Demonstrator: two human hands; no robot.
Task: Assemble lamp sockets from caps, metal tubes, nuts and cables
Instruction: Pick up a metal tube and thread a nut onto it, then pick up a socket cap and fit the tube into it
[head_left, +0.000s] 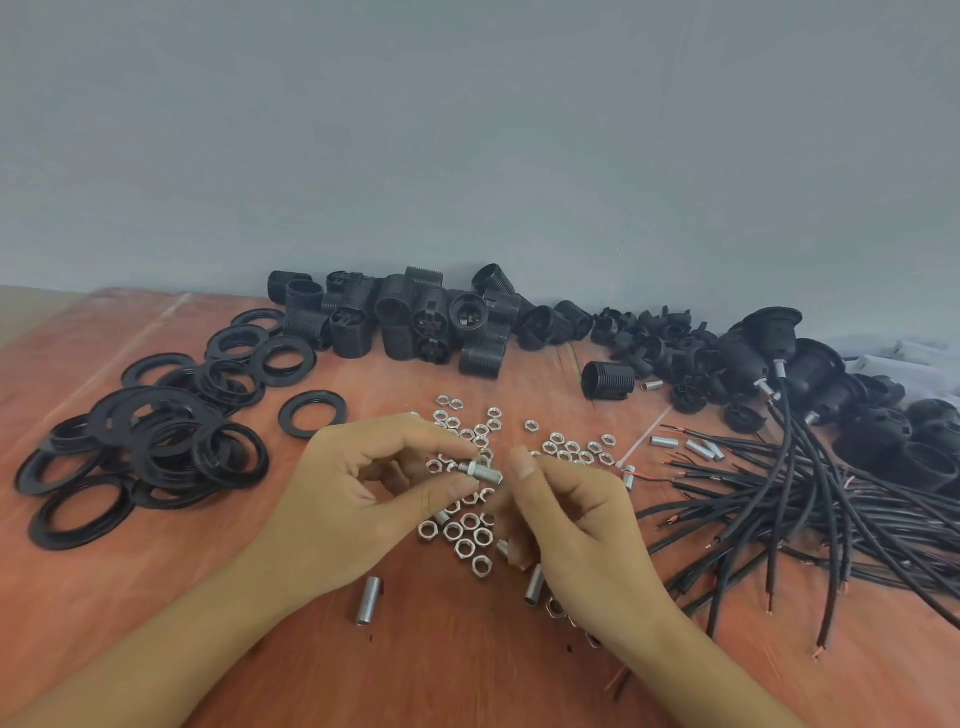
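- The left hand (353, 499) hovered just above the nut pile (467, 535), thumb and forefinger pinched on a nut (471, 466) seated at the left end of a metal tube (485, 472). This was probably so the nut could be turned along the thread.
- The right hand (576, 525), directly right of the nut pile, had its fingers curled and appeared to nip the tube's right end. That would brace the tube level against the twisting, though blur hid the thumb's exact contact.
- The tube was held clear of the table (467, 675), above the nut pile, likely to keep the fingers free to spin the nut.
- A spare tube (369, 600) lay just in front of the nut pile, within easy reach.
- Flat rings (156, 452) were heaped well left of the nut pile, socket bodies (410, 322) behind it, and caps (654, 338) behind and to its right.
- Cables (779, 499) fanned out to the right of the nut pile, bare ends toward the person, probably ready for threading.
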